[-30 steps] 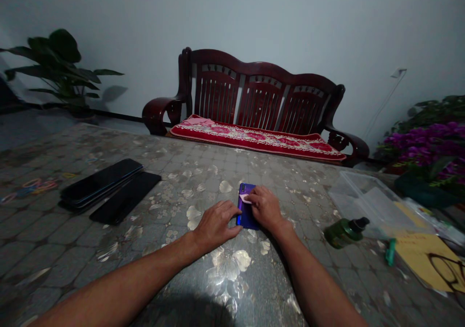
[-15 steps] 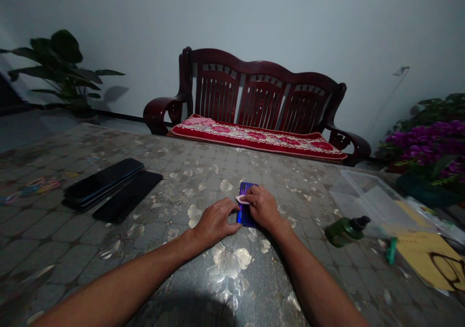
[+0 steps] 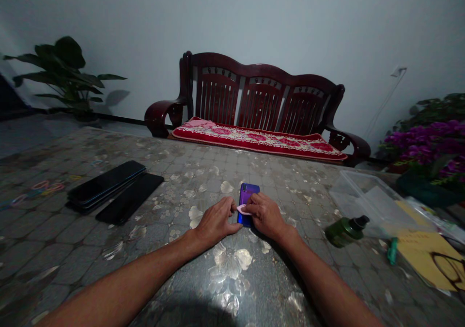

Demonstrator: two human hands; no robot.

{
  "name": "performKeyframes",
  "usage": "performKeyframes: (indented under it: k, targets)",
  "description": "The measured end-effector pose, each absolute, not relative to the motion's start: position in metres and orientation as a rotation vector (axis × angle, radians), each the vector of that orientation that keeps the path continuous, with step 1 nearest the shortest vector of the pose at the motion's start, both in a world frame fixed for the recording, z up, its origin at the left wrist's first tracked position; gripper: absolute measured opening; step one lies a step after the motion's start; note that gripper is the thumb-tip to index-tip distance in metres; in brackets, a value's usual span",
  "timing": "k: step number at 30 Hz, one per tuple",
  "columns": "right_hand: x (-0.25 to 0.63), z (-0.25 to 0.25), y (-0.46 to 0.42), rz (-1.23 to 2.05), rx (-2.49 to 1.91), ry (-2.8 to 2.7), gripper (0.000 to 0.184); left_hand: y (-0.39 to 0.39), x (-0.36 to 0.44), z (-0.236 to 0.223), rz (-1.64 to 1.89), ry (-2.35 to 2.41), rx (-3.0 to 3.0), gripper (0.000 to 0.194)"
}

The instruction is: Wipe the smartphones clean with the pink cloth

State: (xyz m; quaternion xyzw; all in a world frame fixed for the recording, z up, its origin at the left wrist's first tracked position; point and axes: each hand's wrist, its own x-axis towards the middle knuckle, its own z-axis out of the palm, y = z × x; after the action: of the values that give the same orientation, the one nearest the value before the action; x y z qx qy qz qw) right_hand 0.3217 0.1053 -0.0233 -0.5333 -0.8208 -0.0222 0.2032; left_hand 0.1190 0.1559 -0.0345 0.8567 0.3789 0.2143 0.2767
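A blue-purple phone [image 3: 250, 189] lies back up on the table, its camera end pointing away from me. My left hand [image 3: 218, 217] steadies it from the left, thumb at the near corner and curled fingers along the side edge. Pinched in the fingers of my right hand [image 3: 265, 214] is a small pale pink cloth [image 3: 241, 210], pressed against the phone's back around its middle. The right hand covers the phone's right side. Whether the cloth is folded I cannot tell.
To the left lie stacked dark phones [image 3: 105, 184], another black phone [image 3: 131, 198] and coloured rubber bands [image 3: 45, 187]. At right are a green pump bottle [image 3: 343, 232], a clear plastic box [image 3: 363, 196], a green cap-like piece [image 3: 392, 251], yellow paper [image 3: 423, 256] and glasses [image 3: 448, 269].
My right hand has slid the cloth down the phone's back toward me, showing more of the camera end. My left hand stays at the phone's left edge, its fingers a little more curled.
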Motion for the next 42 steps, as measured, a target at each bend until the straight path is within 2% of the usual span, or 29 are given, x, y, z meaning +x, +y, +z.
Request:
performKeyframes:
  k: [3,7,10,17,21,25,31,37,42]
  targets:
    - [0.328,-0.022,0.101,-0.034,-1.465,-2.328,0.031,0.155,0.120,-0.034,0.573,1.020,2.274,0.037]
    - [0.338,-0.025,0.100,-0.087,-1.676,-2.180,0.034,0.156,0.120,-0.031,0.571,0.960,2.333,0.053]
    - [0.340,-0.026,0.097,-0.103,-1.709,-2.137,0.035,0.157,0.120,-0.029,0.528,0.929,2.456,0.047]
    - [0.335,-0.025,0.081,-0.071,-1.391,-2.318,0.031,0.159,0.120,-0.034,0.494,0.929,2.514,0.047]
    - [0.346,-0.032,0.085,-0.151,-1.587,-2.186,0.033,0.159,0.120,-0.034,0.497,0.926,2.511,0.047]
    - [0.353,-0.035,0.088,-0.181,-1.722,-2.098,0.036,0.158,0.120,-0.031,0.469,0.930,2.512,0.038]
    - [0.344,-0.032,0.078,-0.173,-1.634,-2.142,0.034,0.155,0.119,-0.032,0.518,0.918,2.542,0.051]
    - [0.334,-0.029,0.075,-0.105,-1.429,-2.245,0.029,0.157,0.118,-0.037,0.510,0.899,2.567,0.047]
    - [0.345,-0.034,0.078,-0.165,-1.558,-2.162,0.030,0.156,0.118,-0.034,0.518,0.902,2.587,0.045]
